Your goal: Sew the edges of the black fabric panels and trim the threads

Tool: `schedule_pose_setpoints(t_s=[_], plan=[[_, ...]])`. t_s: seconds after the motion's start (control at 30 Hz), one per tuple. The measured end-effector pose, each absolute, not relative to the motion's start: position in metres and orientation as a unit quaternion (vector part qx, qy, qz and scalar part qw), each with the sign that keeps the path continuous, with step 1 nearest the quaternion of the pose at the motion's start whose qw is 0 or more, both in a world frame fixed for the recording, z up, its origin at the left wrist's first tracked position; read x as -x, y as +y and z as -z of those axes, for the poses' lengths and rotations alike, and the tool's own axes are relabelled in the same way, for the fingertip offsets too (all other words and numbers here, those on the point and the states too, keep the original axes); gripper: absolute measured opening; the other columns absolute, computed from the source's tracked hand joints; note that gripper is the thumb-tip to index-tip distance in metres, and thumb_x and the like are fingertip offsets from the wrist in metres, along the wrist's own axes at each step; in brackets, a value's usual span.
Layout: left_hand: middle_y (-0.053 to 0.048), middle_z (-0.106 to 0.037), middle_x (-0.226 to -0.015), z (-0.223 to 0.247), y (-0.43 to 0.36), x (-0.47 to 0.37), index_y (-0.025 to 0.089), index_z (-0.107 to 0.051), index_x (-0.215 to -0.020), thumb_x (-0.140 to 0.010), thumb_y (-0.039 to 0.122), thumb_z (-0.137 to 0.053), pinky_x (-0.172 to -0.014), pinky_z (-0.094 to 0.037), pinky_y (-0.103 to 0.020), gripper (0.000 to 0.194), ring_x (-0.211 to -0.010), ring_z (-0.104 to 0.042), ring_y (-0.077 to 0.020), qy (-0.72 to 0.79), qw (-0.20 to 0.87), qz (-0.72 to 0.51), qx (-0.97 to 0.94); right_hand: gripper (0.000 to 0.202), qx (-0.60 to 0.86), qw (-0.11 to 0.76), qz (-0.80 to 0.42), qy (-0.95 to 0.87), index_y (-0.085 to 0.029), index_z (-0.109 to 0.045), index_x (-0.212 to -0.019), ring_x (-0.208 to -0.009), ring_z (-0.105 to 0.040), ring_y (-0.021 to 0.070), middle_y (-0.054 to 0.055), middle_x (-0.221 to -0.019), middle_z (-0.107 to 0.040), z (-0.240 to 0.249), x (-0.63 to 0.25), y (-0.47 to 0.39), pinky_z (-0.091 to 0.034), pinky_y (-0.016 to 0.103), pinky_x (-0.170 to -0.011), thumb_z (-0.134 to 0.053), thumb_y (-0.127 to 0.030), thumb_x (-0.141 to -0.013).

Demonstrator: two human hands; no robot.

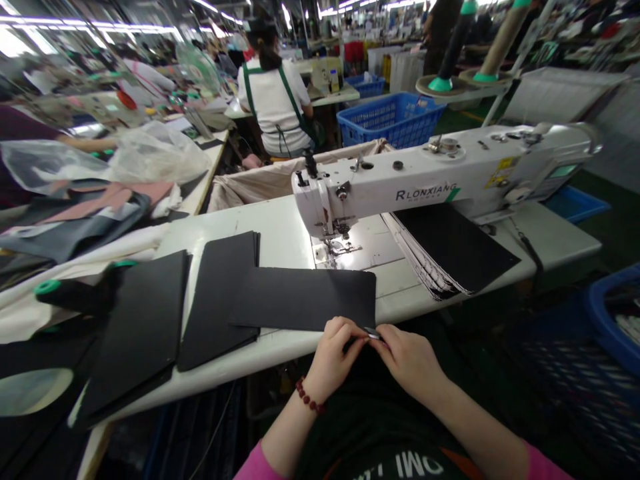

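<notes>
— Hands?

— My left hand (334,347) and right hand (407,357) are meeting just off the desk's (280,240) near edge, fingers curled, both pinching 1 small dark piece (373,332) between them. What it is, I cannot tell.

— Nearest thing?

— A black panel (305,297) is lying flat at the near edge, touching my left knuckles. 2 more black stacks (220,293) are sitting toward the left edge; the sewing machine (440,173) is standing behind.
</notes>
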State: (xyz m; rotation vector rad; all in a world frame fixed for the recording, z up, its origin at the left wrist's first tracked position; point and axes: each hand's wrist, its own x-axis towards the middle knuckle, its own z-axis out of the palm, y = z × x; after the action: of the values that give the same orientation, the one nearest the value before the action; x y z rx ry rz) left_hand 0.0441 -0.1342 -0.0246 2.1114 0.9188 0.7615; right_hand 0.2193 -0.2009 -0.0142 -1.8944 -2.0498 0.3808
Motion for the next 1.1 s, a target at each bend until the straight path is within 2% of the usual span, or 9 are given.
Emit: schedule_pose_setpoints(t_s=[0.2,0.33,0.47,0.6,0.73,0.83,0.93,1.0,1.1], plan=[[-0.004,-0.060,-0.089,0.020,-0.136,-0.040,0.020,-0.060,-0.086,-0.092,0.023,-0.056,-0.083,-0.045,-0.033,0.008,-0.089,-0.055,-0.0182,0.348,0.350,-0.289,-0.820,0.026,0.661,0.195,-0.152,-0.709,-0.022,-0.055,-0.084,-0.066,-0.063,0.0173,0.002,-0.076,-0.066,0.017,-0.223,-0.202,-0.033,0.028,-0.055,-0.037,-0.033,-0.100],[-0.005,-0.059,-0.086,0.017,-0.139,-0.032,0.019,-0.056,-0.072,-0.091,0.037,-0.058,-0.084,-0.046,-0.036,0.026,-0.087,-0.055,-0.0195,0.296,0.336,-0.269,-0.853,0.024,0.658,0.263,-0.193,-0.678,-0.023,-0.055,-0.103,-0.076,-0.065,0.0191,0.003,-0.089,-0.068,0.024,-0.230,-0.200,-0.044,0.028,-0.063,-0.052,-0.044,-0.093],[-0.010,-0.061,-0.114,0.016,-0.139,-0.032,0.019,-0.061,-0.109,-0.089,0.034,-0.062,-0.096,-0.044,-0.042,0.026,-0.109,-0.054,-0.0243,0.326,0.223,-0.258,-0.882,0.046,0.625,0.281,-0.198,-0.701,-0.025,-0.045,-0.133,-0.088,-0.067,0.0218,0.006,-0.114,-0.067,0.033,-0.228,-0.189,-0.050,0.032,-0.075,-0.057,-0.037,-0.090],[-0.007,-0.054,-0.137,0.009,-0.121,-0.010,0.025,-0.049,-0.135,-0.095,0.014,-0.045,-0.111,-0.033,-0.047,0.042,-0.126,-0.049,-0.0219,0.337,0.092,-0.214,-0.912,0.024,0.591,0.320,-0.182,-0.717,-0.026,-0.063,-0.113,-0.088,-0.067,0.0217,0.005,-0.101,-0.071,0.019,-0.236,-0.183,-0.050,0.033,-0.081,-0.049,-0.027,-0.094],[-0.004,-0.065,-0.124,-0.014,-0.097,0.048,0.027,-0.055,-0.130,-0.095,0.017,-0.046,-0.112,-0.033,-0.047,0.038,-0.116,-0.059,-0.0208,0.383,0.050,-0.235,-0.892,0.017,0.618,0.432,-0.217,-0.620,-0.025,-0.067,-0.095,-0.078,-0.064,0.0198,0.003,-0.087,-0.069,-0.014,-0.264,-0.195,-0.051,0.029,-0.070,-0.054,-0.036,-0.092],[-0.001,-0.069,-0.115,-0.040,-0.089,0.088,0.030,-0.065,-0.118,-0.092,0.025,-0.053,-0.112,-0.030,-0.050,0.028,-0.111,-0.061,-0.0228,0.420,0.114,-0.253,-0.864,0.021,0.653,0.468,-0.247,-0.542,-0.024,-0.065,-0.081,-0.066,-0.059,0.0178,0.001,-0.072,-0.063,-0.033,-0.287,-0.210,-0.047,0.026,-0.059,-0.057,-0.042,-0.089],[-0.002,-0.071,-0.102,-0.064,-0.095,0.104,0.027,-0.071,-0.099,-0.087,0.034,-0.062,-0.100,-0.043,-0.039,0.017,-0.107,-0.061,-0.0242,0.489,0.257,-0.291,-0.781,0.024,0.663,0.491,-0.287,-0.487,-0.022,-0.064,-0.076,-0.064,-0.057,0.0175,0.001,-0.069,-0.059,-0.042,-0.303,-0.219,-0.047,0.027,-0.059,-0.059,-0.043,-0.087],[-0.001,-0.069,-0.089,-0.076,-0.104,0.102,0.024,-0.070,-0.089,-0.083,0.037,-0.066,-0.075,-0.051,-0.026,0.015,-0.088,-0.064,-0.0201,0.541,0.349,-0.327,-0.692,0.026,0.660,0.499,-0.330,-0.454,-0.021,-0.063,-0.073,-0.063,-0.054,0.0171,0.002,-0.067,-0.056,-0.043,-0.308,-0.222,-0.046,0.027,-0.057,-0.061,-0.044,-0.085],[0.003,-0.056,-0.068,-0.085,-0.119,0.090,0.021,-0.064,-0.081,-0.082,0.043,-0.065,-0.046,-0.038,-0.017,0.022,-0.055,-0.050,-0.0106,0.579,0.480,-0.348,-0.560,0.030,0.655,0.500,-0.394,-0.407,-0.020,-0.059,-0.070,-0.055,-0.047,0.0143,0.000,-0.063,-0.049,-0.043,-0.307,-0.224,-0.042,0.026,-0.050,-0.062,-0.045,-0.085]])
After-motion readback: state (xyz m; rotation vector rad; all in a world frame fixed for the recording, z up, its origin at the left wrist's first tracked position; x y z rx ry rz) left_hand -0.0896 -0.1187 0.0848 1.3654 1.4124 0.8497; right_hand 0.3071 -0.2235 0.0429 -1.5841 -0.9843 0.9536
